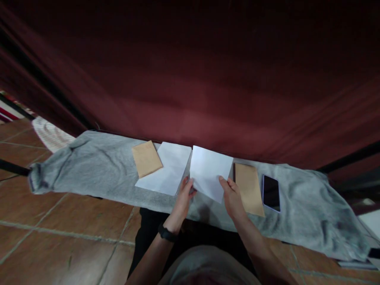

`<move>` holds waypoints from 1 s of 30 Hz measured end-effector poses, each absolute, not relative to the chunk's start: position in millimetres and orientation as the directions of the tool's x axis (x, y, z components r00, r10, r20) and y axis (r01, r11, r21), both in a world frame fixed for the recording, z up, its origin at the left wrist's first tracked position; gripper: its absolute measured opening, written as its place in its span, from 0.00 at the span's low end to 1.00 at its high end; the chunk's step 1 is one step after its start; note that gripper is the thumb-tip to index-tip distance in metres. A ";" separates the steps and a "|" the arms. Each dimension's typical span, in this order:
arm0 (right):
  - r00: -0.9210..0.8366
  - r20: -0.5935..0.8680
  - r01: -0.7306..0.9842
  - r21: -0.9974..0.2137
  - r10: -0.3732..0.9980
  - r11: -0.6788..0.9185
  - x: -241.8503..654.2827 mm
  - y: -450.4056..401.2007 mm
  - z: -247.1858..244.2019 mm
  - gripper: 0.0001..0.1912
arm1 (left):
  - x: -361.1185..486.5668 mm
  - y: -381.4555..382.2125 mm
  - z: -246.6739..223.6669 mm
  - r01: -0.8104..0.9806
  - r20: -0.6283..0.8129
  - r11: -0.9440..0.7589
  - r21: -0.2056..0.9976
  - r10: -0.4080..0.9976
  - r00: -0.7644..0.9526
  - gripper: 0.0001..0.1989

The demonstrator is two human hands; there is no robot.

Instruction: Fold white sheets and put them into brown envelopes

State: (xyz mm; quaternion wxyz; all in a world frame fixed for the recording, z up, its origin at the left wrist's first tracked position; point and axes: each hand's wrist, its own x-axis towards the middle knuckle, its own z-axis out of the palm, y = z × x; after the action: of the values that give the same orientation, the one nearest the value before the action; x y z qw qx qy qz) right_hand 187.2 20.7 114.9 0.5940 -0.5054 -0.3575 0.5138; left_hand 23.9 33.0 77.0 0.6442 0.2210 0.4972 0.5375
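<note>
Along a grey-draped bench (103, 170), one white sheet (210, 171) sits at the middle, pinched at its right edge by the right hand (231, 194), whose underneath fingers are hidden. The left hand (184, 196) curls at the left edge; whether it grips, I cannot tell. Two brown envelopes (147, 159) lie outward, one covering part of other white paper (170, 168); rightmost is one dark-screened phone (271, 193). Dark red fabric (190, 91) blocks the view beyond.

the held sheet (208, 168) partly hides the right hand's fingers (232, 184); both forearms (255, 241) are cropped below.
</note>
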 end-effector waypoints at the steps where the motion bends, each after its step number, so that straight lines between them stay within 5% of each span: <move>1: 0.225 -0.155 -0.340 -0.938 0.962 -0.071 186.4 20.2 117.6 0.23 | 24.8 32.0 74.4 -0.479 -0.404 0.322 0.817 0.912 -0.076 0.30; 7: 0.301 -0.324 -0.555 -0.824 0.897 -0.111 188.4 20.2 106.0 0.19 | 18.2 29.1 62.8 -0.442 -0.291 0.227 0.868 0.953 -0.080 0.19; 14: 0.280 -0.226 -0.504 -0.862 0.933 -0.057 206.9 27.6 107.6 0.17 | 12.0 33.6 62.2 -0.218 -0.100 0.076 0.973 0.990 -0.099 0.10; 19: 0.163 0.029 -0.223 -0.973 0.986 0.066 220.5 31.1 108.9 0.13 | 10.5 48.9 64.0 0.043 0.135 -0.129 0.991 0.973 -0.188 0.05; 23: 0.000 0.241 0.116 -0.964 0.970 0.240 235.4 30.3 80.1 0.09 | 2.2 61.0 47.9 0.192 0.340 -0.325 0.926 0.939 -0.054 0.05; 30: -0.052 0.272 0.497 -0.828 0.961 0.261 246.2 4.9 -5.8 0.17 | -8.6 55.4 -3.6 0.349 0.282 -0.301 0.888 0.954 0.104 0.17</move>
State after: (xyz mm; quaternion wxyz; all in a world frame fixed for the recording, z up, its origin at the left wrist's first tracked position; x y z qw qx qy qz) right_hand 246.2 4.9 -5.8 0.4239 -0.5427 -0.6714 0.2738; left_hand -8.6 55.4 -3.6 0.3313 0.6649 0.4898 0.4564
